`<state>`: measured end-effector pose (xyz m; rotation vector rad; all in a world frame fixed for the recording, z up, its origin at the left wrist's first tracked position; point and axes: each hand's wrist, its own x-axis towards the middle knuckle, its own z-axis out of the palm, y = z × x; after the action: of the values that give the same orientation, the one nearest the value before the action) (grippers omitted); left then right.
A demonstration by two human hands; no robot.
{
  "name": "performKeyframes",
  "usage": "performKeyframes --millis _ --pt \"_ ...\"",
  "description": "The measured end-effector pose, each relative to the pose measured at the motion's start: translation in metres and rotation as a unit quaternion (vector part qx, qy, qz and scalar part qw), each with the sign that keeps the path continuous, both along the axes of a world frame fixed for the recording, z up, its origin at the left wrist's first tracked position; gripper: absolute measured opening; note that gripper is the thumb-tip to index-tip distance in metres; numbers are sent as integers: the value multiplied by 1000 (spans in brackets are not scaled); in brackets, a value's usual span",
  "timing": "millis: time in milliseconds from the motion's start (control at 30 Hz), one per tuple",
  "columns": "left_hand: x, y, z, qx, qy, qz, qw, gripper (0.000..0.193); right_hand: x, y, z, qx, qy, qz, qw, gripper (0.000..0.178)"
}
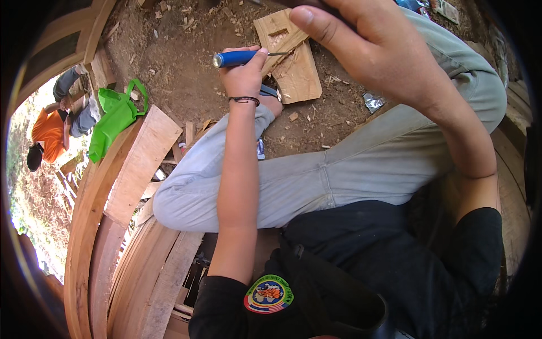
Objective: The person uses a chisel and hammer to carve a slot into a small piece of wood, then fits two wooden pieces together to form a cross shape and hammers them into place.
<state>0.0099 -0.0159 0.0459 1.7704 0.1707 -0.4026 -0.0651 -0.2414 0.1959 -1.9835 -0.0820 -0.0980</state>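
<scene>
My left hand (243, 79) is closed around the blue handle of a chisel (237, 58). Its thin metal blade points right, over a pale piece of wood (302, 76). A slot is cut in another wooden piece (276, 28) lying just beyond it. Raised close to the camera, my right hand (367, 48) is partly cut off by the top edge. Its thumb shows, and its fingers seem curled round something dark that I cannot make out. Below the wood, my sandaled foot (271, 104) rests near the wood's edge.
Wood chips lie on the dirt floor (186, 68). Long curved planks (84, 226) and a flat board (144, 164) are stacked at my left, with a green bag (116, 116) on them. A person in orange (48, 135) sits further left. Crumpled foil (372, 102) lies by my leg.
</scene>
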Motion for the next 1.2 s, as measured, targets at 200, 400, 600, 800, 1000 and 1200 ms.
performKeyframes --millis 200,400,600,800,1000,1200 --pt "-2 1 -8 3 -33 20 999 32 -1 3 6 -33 -3 3 999 25" --pt "-4 0 -14 24 -47 31 998 31 -5 6 18 -87 -2 -1 996 26" --pt "-6 -4 -6 19 -39 46 998 32 -4 5 15 -56 -1 5 998 26" --pt "-5 -2 -9 43 -42 43 997 31 -1 3 1 -49 8 22 999 26" --pt "-4 -3 -9 30 -22 58 998 31 -1 4 -1 -47 1 22 999 26" --pt "-5 -3 -11 101 -76 6 992 33 -1 4 1 -41 42 36 998 24"
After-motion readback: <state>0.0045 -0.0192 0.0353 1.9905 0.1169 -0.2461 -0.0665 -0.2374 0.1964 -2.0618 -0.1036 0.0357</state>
